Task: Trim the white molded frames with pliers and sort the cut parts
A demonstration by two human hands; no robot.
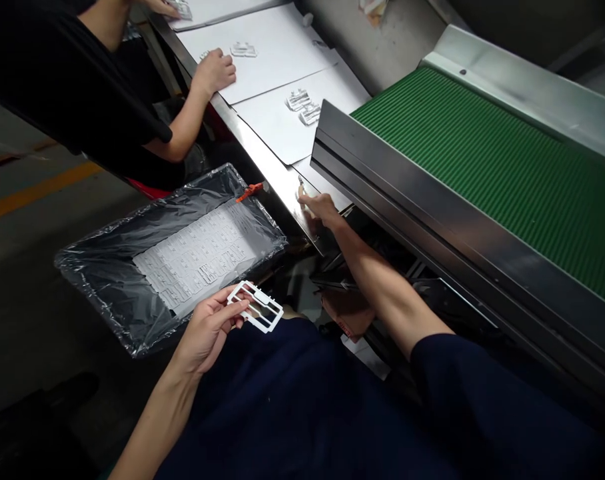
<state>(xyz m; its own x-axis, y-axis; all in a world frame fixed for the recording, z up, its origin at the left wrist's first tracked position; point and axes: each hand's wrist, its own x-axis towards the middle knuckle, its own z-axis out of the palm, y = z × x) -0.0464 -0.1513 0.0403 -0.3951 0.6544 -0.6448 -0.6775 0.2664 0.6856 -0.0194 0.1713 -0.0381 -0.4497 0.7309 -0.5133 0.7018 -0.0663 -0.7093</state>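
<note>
My left hand (210,330) pinches a white plastic frame (256,307) with long openings, held in front of my body. Beyond it lies a bin lined with black plastic (100,273), in which many flat pale parts (192,253) rest in rows. My right hand (320,207) reaches to the metal table edge, its fingers closed round a small tool-like object (301,189) whose details are unclear. White sheets (267,120) cover the table past that hand, and two small clear-looking parts (303,107) lie on them.
At the right, a green ribbed conveyor belt (482,160) runs behind a metal side rail (407,187). A person in black (82,93) sits at the upper left, one hand (215,72) on the sheets near another part (243,49). An orange tie (249,192) hangs at the bin's corner.
</note>
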